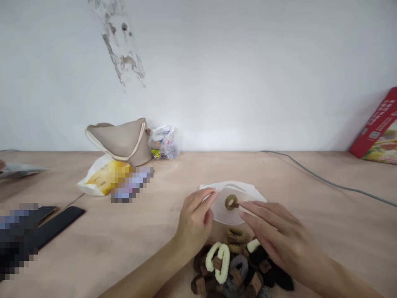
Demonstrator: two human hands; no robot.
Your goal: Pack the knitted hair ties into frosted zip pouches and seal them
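Observation:
A translucent plastic bag [235, 203] lies flat on the wooden table, and a tan hair tie [231, 202] rests on it. My left hand [195, 219] pinches the bag's left edge between fingers and thumb. My right hand [273, 231] is spread open, its fingertips on the bag just right of the tie. Below both hands lies a heap of hair ties [232, 265] in cream, grey, brown and black, each with a small brown tab. My right palm hides part of the heap.
A beige fabric bag [119, 142], a yellow-and-white packet [104, 178] and a bundle of clear plastic [163, 142] stand at the back left. A red box [376, 128] leans on the wall at right. A grey cable [325, 178] crosses the table. A flat black object [58, 225] lies at left.

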